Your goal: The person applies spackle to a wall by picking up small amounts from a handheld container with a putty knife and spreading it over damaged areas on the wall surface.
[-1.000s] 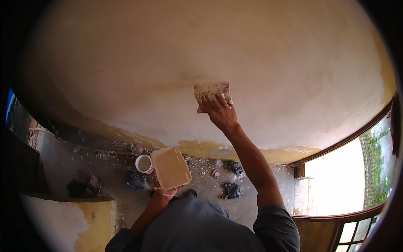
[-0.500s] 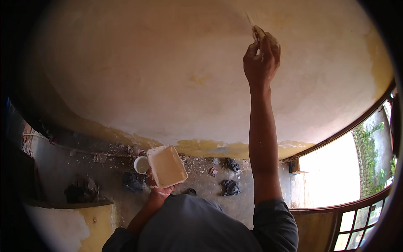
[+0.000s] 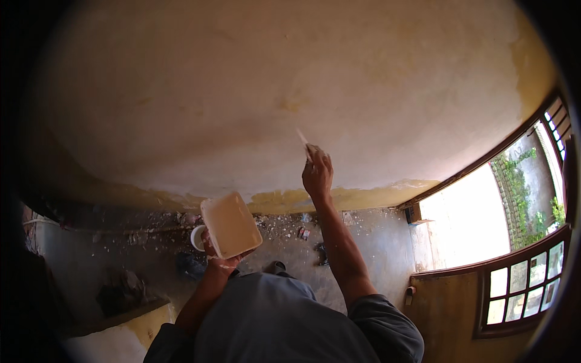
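A shallow rectangular tray [image 3: 231, 225], pale and smeared inside with a creamy coating, rests in my left hand [image 3: 223, 257], whose fingers support it from below. My right hand [image 3: 317, 172] is closed around a thin, flat-edged scraper [image 3: 302, 137], seen nearly edge-on, with whitish residue on the fingers. The blade points up and to the left, close to the wall; whether it touches cannot be made out. Most of the wall [image 3: 181, 115] carries a whitish coat, with yellow patches showing along its bottom and right edges.
Behind the tray, a white bucket [image 3: 197, 238] stands on the grey floor [image 3: 387, 242], among scattered flakes and rubbish. A black plastic bag [image 3: 321, 254] lies beneath my right forearm. On the right are a bright doorway [image 3: 466, 224] and a paned window [image 3: 525, 281]. A low wall [image 3: 148, 323] stands at lower left.
My right hand has swept down and to the left with the scraper, from high on the wall to lower down. The tray has shifted slightly up and left as the view moved.
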{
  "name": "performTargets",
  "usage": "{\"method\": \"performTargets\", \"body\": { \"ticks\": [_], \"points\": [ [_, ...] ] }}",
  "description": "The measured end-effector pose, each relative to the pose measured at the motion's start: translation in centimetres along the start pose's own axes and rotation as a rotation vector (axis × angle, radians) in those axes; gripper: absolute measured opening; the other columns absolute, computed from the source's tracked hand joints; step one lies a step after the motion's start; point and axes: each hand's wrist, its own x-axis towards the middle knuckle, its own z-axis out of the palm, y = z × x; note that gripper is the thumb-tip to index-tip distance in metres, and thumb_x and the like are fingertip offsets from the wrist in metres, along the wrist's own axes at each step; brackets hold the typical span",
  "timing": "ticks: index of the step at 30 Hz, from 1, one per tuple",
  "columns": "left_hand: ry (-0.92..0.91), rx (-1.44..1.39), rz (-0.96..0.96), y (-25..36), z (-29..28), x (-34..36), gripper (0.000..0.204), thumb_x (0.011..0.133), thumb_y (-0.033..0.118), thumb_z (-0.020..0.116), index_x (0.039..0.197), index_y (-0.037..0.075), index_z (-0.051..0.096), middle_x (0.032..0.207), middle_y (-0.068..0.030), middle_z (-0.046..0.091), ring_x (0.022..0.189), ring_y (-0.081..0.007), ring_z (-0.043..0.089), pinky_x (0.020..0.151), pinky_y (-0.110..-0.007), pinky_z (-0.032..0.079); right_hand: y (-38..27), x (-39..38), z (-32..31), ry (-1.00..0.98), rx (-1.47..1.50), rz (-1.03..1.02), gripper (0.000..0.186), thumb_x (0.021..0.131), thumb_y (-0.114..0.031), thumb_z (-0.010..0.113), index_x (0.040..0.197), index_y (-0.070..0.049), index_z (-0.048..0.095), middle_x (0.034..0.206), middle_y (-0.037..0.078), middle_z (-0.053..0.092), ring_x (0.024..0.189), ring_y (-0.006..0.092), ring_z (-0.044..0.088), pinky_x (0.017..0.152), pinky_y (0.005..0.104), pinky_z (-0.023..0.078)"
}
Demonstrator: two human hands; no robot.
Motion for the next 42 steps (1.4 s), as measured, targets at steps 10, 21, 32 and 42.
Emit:
{"method": "performTargets", "body": {
  "ticks": [10, 21, 32, 42],
  "points": [
    [-0.049, 0.001, 0.062, 1.2, 1.7, 0.3, 0.066, 0.093, 0.050, 0.052, 0.144, 0.009, 0.041, 0.134, -0.0162, 0.055, 0.121, -0.0352, 0.058, 0.097, -0.055, 0.052, -17.5, -1.5, -11.3, -0.044, 0.443, 0.362, 0.063, 0.086, -0.002, 0.069, 0.140, 0.000, 0.037, 0.131, 0.025, 0.053, 0.116, 0.0320, 0.060, 0.097, 0.0381, 0.049],
    [-0.070, 0.059, 0.055, 1.3, 3.0, 1.1, 0.071, 0.085, 0.054, 0.060, 0.141, 0.013, 0.046, 0.136, -0.0113, 0.056, 0.124, -0.0301, 0.056, 0.103, -0.052, 0.046, -21.0, -7.1, -6.3, -0.406, 0.175, 0.314, 0.063, 0.083, -0.006, 0.066, 0.140, 0.002, 0.041, 0.100, 0.023, 0.069, 0.090, 0.0404, 0.068, 0.076, 0.0446, 0.054],
    [-0.051, 0.120, 0.022, 0.9, 2.8, 0.5, 0.078, 0.081, 0.055, 0.063, 0.143, 0.012, 0.044, 0.134, -0.0112, 0.056, 0.121, -0.0286, 0.058, 0.102, -0.049, 0.049, -19.5, -6.4, -5.1, -0.417, 0.100, 0.121, 0.053, 0.083, -0.004, 0.061, 0.135, -0.001, 0.049, 0.087, 0.023, 0.068, 0.082, 0.0442, 0.066, 0.068, 0.0491, 0.053],
    [-0.109, 0.147, 0.075, 0.7, 3.9, 0.8, 0.078, 0.082, 0.054, 0.062, 0.146, 0.015, 0.041, 0.140, -0.0090, 0.053, 0.126, -0.0267, 0.055, 0.106, -0.045, 0.046, -22.1, -6.8, -4.6, -0.461, 0.227, 0.112, 0.048, 0.080, -0.005, 0.062, 0.127, 0.000, 0.056, 0.091, 0.024, 0.068, 0.084, 0.0424, 0.067, 0.071, 0.0458, 0.054]
  ]
}}
